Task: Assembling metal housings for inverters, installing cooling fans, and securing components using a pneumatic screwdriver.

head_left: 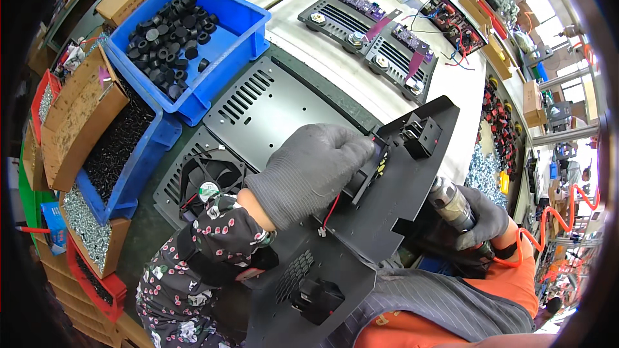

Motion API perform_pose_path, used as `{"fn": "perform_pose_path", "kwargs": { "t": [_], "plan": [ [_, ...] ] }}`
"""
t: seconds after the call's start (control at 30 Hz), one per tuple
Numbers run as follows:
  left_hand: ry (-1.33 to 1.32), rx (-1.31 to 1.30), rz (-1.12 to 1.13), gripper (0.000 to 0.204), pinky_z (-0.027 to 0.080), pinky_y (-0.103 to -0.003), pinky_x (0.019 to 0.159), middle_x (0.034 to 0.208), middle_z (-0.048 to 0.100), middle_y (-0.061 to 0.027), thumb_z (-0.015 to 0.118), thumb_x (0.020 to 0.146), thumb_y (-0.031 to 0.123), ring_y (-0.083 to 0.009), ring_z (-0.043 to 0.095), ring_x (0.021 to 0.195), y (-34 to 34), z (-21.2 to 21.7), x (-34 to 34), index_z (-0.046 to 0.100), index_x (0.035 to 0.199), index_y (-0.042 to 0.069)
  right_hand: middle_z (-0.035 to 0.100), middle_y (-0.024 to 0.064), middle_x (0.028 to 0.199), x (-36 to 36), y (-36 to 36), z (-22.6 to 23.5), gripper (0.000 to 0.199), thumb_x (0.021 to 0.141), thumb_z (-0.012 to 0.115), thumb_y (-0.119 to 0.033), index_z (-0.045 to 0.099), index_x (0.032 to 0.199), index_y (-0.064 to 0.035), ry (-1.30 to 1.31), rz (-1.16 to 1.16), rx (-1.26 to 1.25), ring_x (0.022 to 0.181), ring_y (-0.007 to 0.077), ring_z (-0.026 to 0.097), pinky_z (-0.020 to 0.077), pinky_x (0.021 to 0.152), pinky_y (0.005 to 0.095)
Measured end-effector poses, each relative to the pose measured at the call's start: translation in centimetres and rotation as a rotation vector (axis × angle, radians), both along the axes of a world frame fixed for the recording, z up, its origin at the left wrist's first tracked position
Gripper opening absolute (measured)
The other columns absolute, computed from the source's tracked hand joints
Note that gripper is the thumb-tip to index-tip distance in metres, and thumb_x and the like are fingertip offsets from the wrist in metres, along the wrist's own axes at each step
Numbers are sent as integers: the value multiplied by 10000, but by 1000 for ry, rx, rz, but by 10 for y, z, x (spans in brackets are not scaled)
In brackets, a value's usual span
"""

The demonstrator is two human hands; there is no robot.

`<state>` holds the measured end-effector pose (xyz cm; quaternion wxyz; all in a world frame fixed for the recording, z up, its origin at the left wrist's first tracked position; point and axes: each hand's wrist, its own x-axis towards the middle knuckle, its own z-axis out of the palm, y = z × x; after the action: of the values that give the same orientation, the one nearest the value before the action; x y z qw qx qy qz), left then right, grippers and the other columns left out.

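From where I stand, this looks like the fitting step: a small square black part [358, 188] seems to be getting held against the inside of a bent black sheet-metal casing [394, 209] so it can be fastened. The casing sits at the near side of the desk [463, 93], and the part stands inside it, just at four o'clock from the left hand [313, 171]. A thin red lead [331, 211] with a white plug hangs below that part, so I'd take it for a fan, though the glove covers too much to be sure.

The next move, I'd judge, calls for the left hand to keep the part square while the silver-and-black power driver [454, 205] meets a fastener straight on. The plug and lead should stay clear of the joint.

The left forearm reaches in from seven o'clock in a floral sleeve. That grey-gloved hand lies back uppermost, fingers bent well inward over the part's upper edge; their tips are hidden, so I cannot tell whether they pinch it or only press.

The right hand [482, 218], gloved too, comes from five o'clock, its fingers wrapped around the driver's barrel, whose nose points toward ten o'clock, outside the casing's wall. At ten o'clock from the left hand stands a blue plastic bin [222, 61] of black round caps.
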<state>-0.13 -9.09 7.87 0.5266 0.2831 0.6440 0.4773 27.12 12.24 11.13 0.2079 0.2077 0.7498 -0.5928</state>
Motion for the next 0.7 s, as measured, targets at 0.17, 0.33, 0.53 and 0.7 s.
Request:
{"fn": "perform_pose_path", "kwargs": {
  "t": [0.17, 0.33, 0.53, 0.7],
  "plan": [
    [201, 53, -139, 375, 473, -305, 648, 747, 618, -87, 541, 961, 297, -134, 566, 690, 4, 3, -5, 668, 963, -56, 641, 54, 1073, -1, 0, 1, 792, 598, 921, -243, 553, 1260, -9, 7, 1, 11, 948, 119, 575, 484, 861, 304],
    [318, 106, -203, 369, 489, -344, 685, 779, 639, -144, 533, 951, 277, -209, 600, 710, 6, 0, -8, 662, 978, -68, 647, 75, 1061, -5, 2, 7, 794, 634, 906, -286, 534, 1275, 0, -9, 92, 128, 947, 125, 589, 490, 861, 305],
    [249, 95, -141, 354, 493, -349, 717, 823, 647, -149, 529, 956, 278, -211, 625, 757, 4, 7, 0, 670, 1006, -43, 653, 69, 1009, -13, 7, 9, 774, 651, 891, -291, 524, 1273, -14, 25, 198, 199, 885, 128, 592, 499, 810, 294],
    [776, 41, -135, 312, 498, -309, 660, 829, 646, -110, 534, 954, 254, -171, 617, 769, -16, 7, -28, 667, 1023, -20, 645, 30, 938, 4, 6, 8, 754, 648, 883, -248, 533, 1276, -22, 91, 120, 147, 816, 107, 577, 503, 759, 279]
  ]
}}
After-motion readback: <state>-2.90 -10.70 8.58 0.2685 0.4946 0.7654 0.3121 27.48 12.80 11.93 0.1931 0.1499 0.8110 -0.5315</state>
